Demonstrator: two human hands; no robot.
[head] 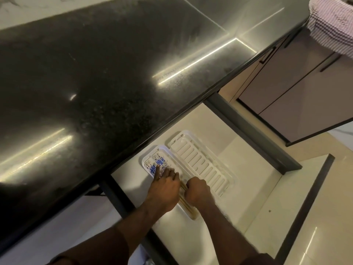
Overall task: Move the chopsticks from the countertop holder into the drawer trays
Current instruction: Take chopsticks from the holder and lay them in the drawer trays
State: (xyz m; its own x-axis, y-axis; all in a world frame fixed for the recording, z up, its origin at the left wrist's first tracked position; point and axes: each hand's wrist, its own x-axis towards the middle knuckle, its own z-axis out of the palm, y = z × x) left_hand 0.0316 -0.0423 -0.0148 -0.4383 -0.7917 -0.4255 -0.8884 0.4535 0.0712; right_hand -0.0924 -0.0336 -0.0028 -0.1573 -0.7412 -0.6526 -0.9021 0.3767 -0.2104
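Several slim wooden chopsticks (184, 202) with blue-patterned tips lie in the near white plastic tray (148, 159) inside the open pale drawer (246, 190). The left hand (164, 190) rests flat on them, fingers straight; the right hand (196, 192), beside it, is curled, seemingly pinching them. Just right of the grip, a ribbed white tray (202, 161) sits beneath the glossy black countertop (99, 83) edge.

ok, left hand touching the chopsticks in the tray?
Touching. In the head view the left hand lies flat with straight fingers pressed on the chopsticks in the left tray; no gap shows under the fingertips.
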